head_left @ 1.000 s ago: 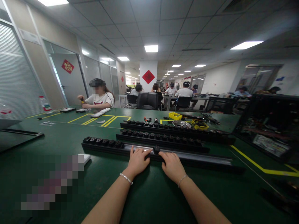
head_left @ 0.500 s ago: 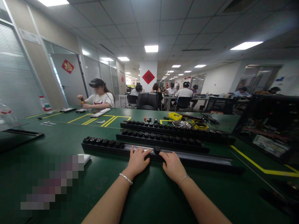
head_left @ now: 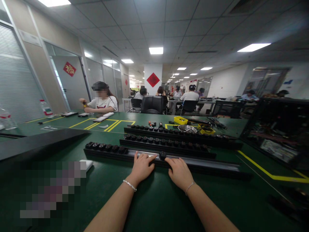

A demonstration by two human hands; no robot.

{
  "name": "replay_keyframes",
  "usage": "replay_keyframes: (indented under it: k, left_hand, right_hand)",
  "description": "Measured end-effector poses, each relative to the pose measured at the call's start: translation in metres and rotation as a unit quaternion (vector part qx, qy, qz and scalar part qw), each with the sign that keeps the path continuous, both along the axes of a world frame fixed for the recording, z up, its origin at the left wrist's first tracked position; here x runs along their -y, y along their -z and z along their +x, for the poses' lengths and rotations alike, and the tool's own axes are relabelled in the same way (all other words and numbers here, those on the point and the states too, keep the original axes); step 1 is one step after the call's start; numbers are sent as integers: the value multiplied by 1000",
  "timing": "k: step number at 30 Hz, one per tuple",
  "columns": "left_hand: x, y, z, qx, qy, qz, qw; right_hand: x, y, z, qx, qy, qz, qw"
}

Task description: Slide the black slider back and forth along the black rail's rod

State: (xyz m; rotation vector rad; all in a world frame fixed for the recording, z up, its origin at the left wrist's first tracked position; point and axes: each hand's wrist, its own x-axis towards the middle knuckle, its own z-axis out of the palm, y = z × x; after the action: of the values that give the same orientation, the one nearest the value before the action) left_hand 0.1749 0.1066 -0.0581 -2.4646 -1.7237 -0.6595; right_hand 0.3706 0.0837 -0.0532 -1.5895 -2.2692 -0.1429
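Note:
A long black rail (head_left: 210, 164) with a silvery channel lies across the table in front of me. One black, socket-like block (head_left: 162, 156) sits in the channel between my hands; several similar blocks (head_left: 101, 147) are lined up at the rail's left end. My left hand (head_left: 143, 166) rests on the rail with fingers spread, its index fingertip pointing at the block's left side. On the other side, my right hand (head_left: 180, 170) lies over the rail's near edge, fingers loosely bent and apart, index fingertip against the block. The right thumb is partly hidden.
Two more black rails (head_left: 166, 143) with blocks lie just beyond. Behind them are a yellow tray (head_left: 181, 120), a metal dish (head_left: 187, 129) and tools. An open black case (head_left: 277, 138) stands at right. A dark panel (head_left: 45, 141) juts in at left; a person (head_left: 102, 100) sits across.
A large dark panel has swung or slid further into view at the left, over the table. My hands, the rail and the block between them look nearly unmoved.

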Motion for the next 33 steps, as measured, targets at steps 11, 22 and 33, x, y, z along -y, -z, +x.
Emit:
replay_keyframes:
  k: [11,22,33]
  left_hand:
    - [0,0,0,2,2,5,1000]
    - [-1,3,-1,10,7,11,1000]
    - [0,-1,0,0,-1,1,1000]
  right_hand:
    - [2,2,0,-9,15,9,1000]
    - [1,0,2,-8,3,1,1000]
    - [-1,0,5,6,4,5,1000]
